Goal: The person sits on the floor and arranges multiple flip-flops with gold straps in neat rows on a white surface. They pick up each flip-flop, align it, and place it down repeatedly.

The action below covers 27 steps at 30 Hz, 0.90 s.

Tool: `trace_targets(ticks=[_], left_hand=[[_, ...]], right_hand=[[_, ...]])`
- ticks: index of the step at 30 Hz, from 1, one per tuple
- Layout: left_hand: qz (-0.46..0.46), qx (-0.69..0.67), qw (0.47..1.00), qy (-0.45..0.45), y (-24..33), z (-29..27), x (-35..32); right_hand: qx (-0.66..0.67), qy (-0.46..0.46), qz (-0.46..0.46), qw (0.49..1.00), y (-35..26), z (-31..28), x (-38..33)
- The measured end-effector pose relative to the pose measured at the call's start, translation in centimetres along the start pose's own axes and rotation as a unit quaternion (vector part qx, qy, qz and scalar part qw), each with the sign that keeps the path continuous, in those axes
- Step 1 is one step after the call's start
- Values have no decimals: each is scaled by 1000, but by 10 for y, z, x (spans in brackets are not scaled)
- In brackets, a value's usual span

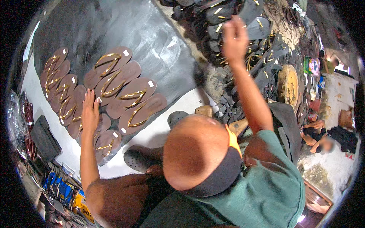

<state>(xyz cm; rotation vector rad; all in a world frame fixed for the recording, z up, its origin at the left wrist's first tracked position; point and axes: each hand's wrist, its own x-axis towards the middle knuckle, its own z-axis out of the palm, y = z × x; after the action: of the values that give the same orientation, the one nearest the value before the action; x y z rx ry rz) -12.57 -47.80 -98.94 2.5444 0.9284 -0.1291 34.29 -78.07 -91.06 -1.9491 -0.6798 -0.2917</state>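
Observation:
Brown flip-flops (131,97) with shiny gold thong straps lie in overlapping rows on a dark sheet, several bearing small white stickers. My left hand (90,108) rests flat on the flip-flops between the two rows, its fingers stretched out. At the upper right, my right hand (235,40) reaches over a heap of dark flip-flops (222,15) marked with short gold strips. Its fingers are slightly blurred and look apart, with nothing visible in them. Whether it touches the heap I cannot tell.
The dark sheet (125,22) lies over a white surface (171,125). Near my bare knee are a dark perforated clog (137,159) and a round wooden block (288,85). A black box (45,135) stands left; another person (317,135) sits far right.

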Motion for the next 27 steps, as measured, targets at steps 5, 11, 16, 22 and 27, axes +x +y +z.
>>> trace_targets(ticks=[5, 11, 16, 22, 27], left_hand=[[-5, -69, 997, -37, 48, -47, 0], [-27, -105, 994, -29, 89, -105, -6], [-8, -10, 998, -59, 96, -139, -11], [35, 10, 999, -15, 108, -186, 7], [-16, 10, 999, -30, 116, -200, -17]], right_hand=[[-520, 191, 66, 830, 173, -235, 98], [-463, -190, 290, 816, 239, -260, 76], [-466, -17, 218, 857, 264, -242, 68], [-382, 53, 216, 897, 305, -320, 67], [-256, -10, 323, 911, 295, -289, 70]])
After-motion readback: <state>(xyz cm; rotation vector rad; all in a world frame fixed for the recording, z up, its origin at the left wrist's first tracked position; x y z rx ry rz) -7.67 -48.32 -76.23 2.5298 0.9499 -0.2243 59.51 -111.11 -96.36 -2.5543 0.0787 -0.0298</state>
